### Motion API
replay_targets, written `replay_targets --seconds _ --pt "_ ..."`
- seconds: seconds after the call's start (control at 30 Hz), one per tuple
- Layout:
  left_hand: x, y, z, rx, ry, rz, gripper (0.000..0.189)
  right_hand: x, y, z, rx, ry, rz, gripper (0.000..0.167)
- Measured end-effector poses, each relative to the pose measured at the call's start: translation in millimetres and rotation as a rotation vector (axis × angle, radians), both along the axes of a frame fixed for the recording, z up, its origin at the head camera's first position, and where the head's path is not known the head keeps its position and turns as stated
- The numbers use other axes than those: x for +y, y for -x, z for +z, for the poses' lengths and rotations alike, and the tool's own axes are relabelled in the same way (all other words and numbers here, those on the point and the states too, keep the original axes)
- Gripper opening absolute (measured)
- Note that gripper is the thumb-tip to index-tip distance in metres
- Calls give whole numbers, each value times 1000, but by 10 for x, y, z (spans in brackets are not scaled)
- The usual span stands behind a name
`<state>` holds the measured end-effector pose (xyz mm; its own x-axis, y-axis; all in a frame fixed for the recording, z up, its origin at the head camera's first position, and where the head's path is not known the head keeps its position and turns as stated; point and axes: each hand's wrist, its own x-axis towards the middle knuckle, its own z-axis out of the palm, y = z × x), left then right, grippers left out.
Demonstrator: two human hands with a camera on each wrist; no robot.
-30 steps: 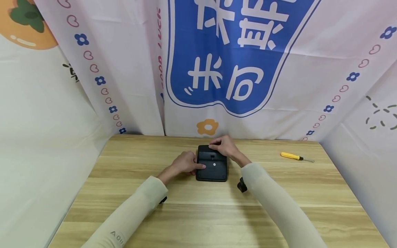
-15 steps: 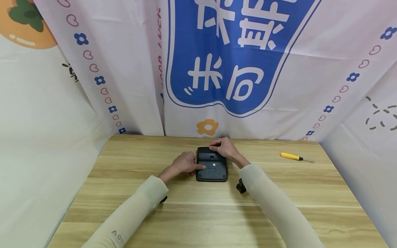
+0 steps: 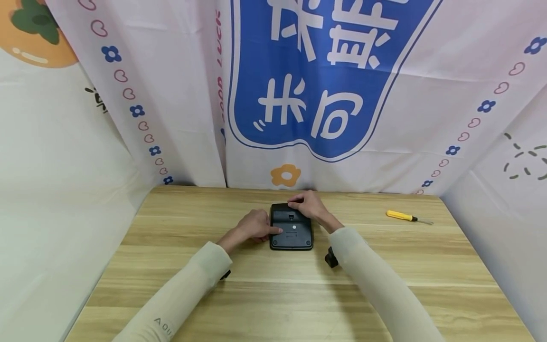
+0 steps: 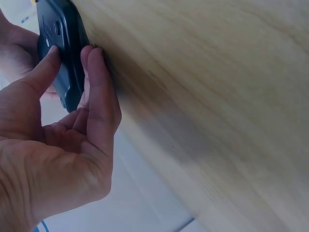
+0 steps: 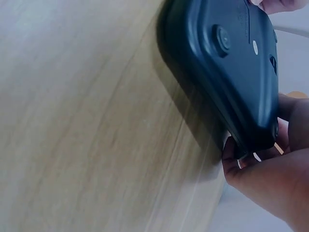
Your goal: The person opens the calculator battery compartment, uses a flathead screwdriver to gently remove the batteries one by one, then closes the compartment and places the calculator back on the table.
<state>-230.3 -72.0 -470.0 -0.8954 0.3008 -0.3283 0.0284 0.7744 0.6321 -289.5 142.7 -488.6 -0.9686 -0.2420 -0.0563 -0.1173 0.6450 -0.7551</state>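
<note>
A black desktop calculator [image 3: 291, 239] lies back side up between my hands, its keys hidden underneath. In the head view its back shows round feet, a small slot and a white dot. My left hand [image 3: 255, 224] grips the left side, the thumb [image 4: 47, 65] pressed on the back and the fingers along the edge. At the far edge my right hand [image 3: 311, 205] pinches the calculator. The right wrist view shows that hand's fingers curled round the corner, with a shadow under the calculator's long side.
To the right on the wooden table [image 3: 273, 304] lies a screwdriver [image 3: 401, 215] with a yellow handle, its shaft pointing right. A white printed cloth [image 3: 192, 142] hangs right behind the table's back edge. Dark wrist-camera parts [image 3: 331, 257] show beside the right sleeve.
The calculator's far end has tipped down a little, and its near feet and print have come into sight. My right hand moved slightly toward me with it; the left stayed put.
</note>
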Motion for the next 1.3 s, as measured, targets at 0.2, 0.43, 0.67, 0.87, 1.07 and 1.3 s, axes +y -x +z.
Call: replay_targets --seconds 0.2,0.43,0.67,0.87,1.07,1.3 --pt "-11 1 1 5 7 -1 46 -21 -4 -7 2 1 8 19" --pt "-9 7 1 6 9 -7 47 -26 4 -18 -2 6 4 20" --pt "6 9 16 2 6 -7 45 -4 12 -25 14 -8 18 19" --pt "0 12 2 -3 14 2 46 3 15 -19 13 -24 52 20" --pt "-1 19 -23 38 61 1 52 18 17 -20 21 -38 67 19" --pt "2 15 -19 114 169 -4 56 39 13 -18 53 -61 121 19"
